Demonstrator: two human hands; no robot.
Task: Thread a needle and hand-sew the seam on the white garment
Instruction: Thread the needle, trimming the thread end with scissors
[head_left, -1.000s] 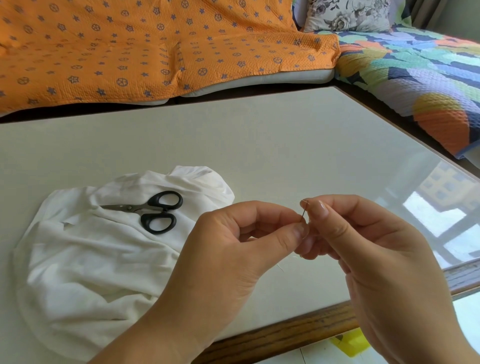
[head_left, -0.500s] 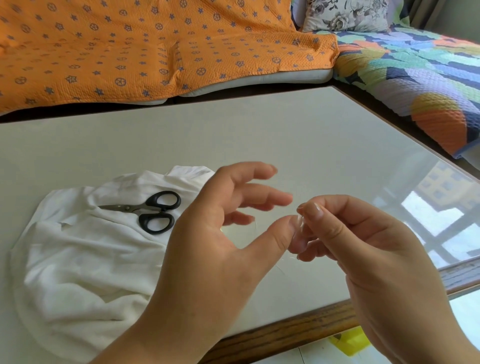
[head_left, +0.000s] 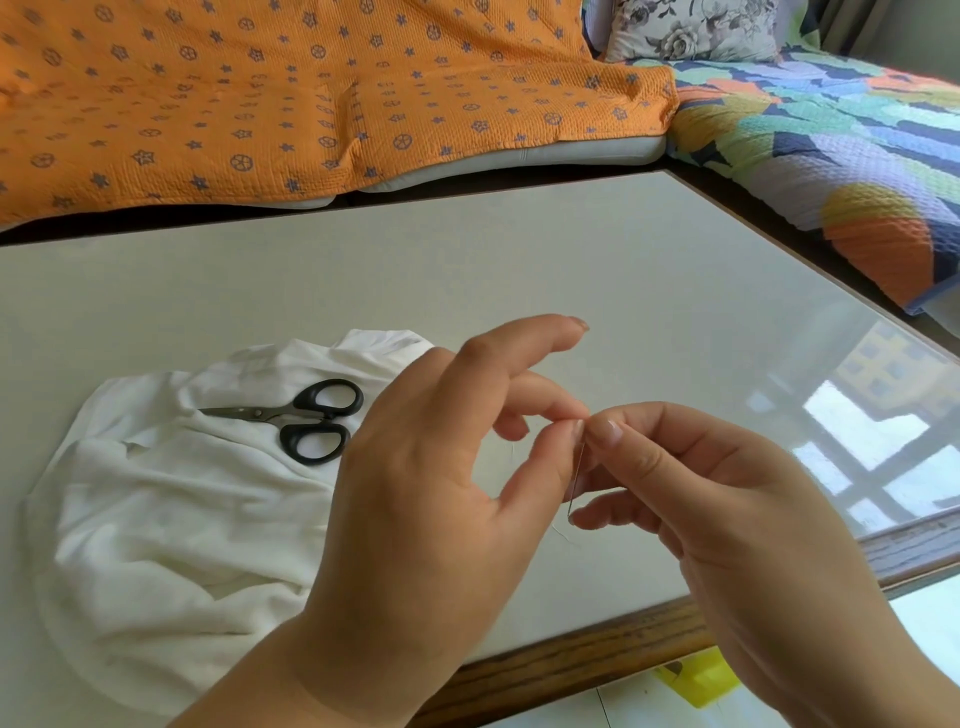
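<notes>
Over the pale table (head_left: 571, 270), the needle (head_left: 575, 480) stands nearly upright, pinched by the right hand (head_left: 727, 519), while the left hand (head_left: 426, 493) nips at its top end, seemingly on the faint thread (head_left: 558, 532). Threading looks unfinished; the white garment (head_left: 156, 519) lies crumpled at left under the scissors (head_left: 306, 415), its seam not yet sewn.

1. I see a plain white garment (head_left: 171, 519).
2. The scissors (head_left: 306, 415) have black handles and grey blades.
3. My far cover (head_left: 311, 104) is orange with blue-grey stars and wheels.
4. The quilt (head_left: 841, 166) mixes green, blue, orange and navy.
5. The table (head_left: 519, 270) is pale grey, edged in brown wood.
</notes>
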